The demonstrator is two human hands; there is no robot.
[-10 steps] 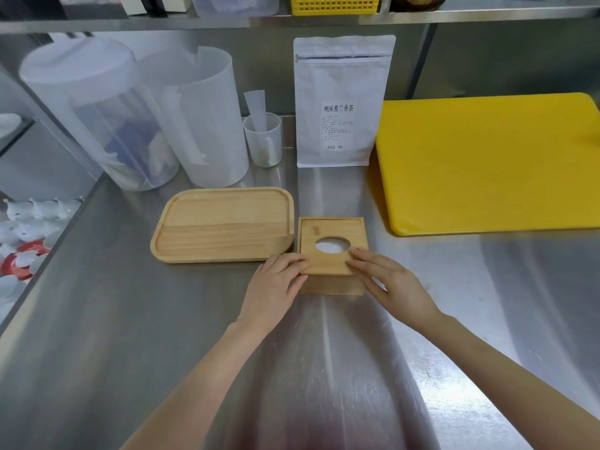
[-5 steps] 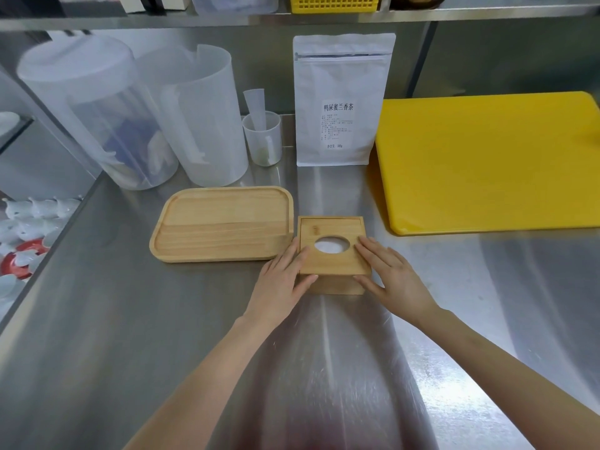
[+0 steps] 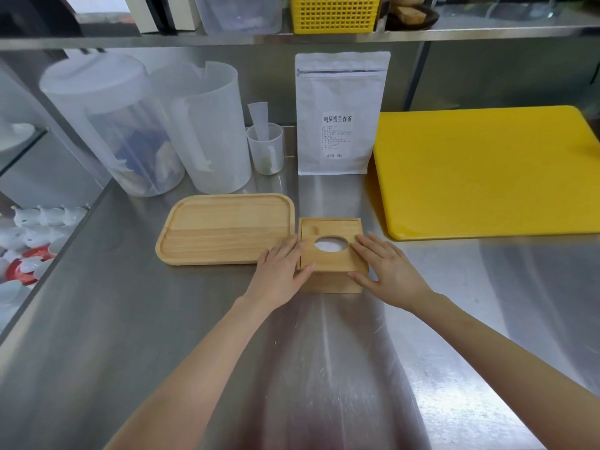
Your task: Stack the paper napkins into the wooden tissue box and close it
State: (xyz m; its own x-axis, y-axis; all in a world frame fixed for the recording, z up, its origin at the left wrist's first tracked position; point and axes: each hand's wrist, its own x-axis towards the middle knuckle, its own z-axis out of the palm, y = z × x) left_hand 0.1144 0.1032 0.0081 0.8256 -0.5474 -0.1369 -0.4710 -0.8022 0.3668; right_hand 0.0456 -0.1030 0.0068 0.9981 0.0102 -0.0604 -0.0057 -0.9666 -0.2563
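On the steel counter [image 3: 130, 319], near centre: wooden tissue box [image 3: 331, 282], square, pale wood, standing just right of a wooden tray [image 3: 224, 228] and short of a yellow cutting board [image 3: 487, 170]. Lid [image 3: 329, 261] with oval opening lies on top, not fully seated; its near edge overhangs the box front and a strip of the box's far rim shows beyond it. White paper napkins [image 3: 331, 245] visible through the opening. Left hand [image 3: 281, 274]: palm down, fingers flat and spread along the lid's left edge, thumb on the near left corner, pressing rather than clasping. Right hand [image 3: 388, 271]: mirrored on the right edge, fingers extended, thumb at the near right corner, likewise flat, nothing enclosed. Both forearms bare, reaching in from below. Behind: white pouch [image 3: 341, 112], two translucent jugs [image 3: 162, 125].
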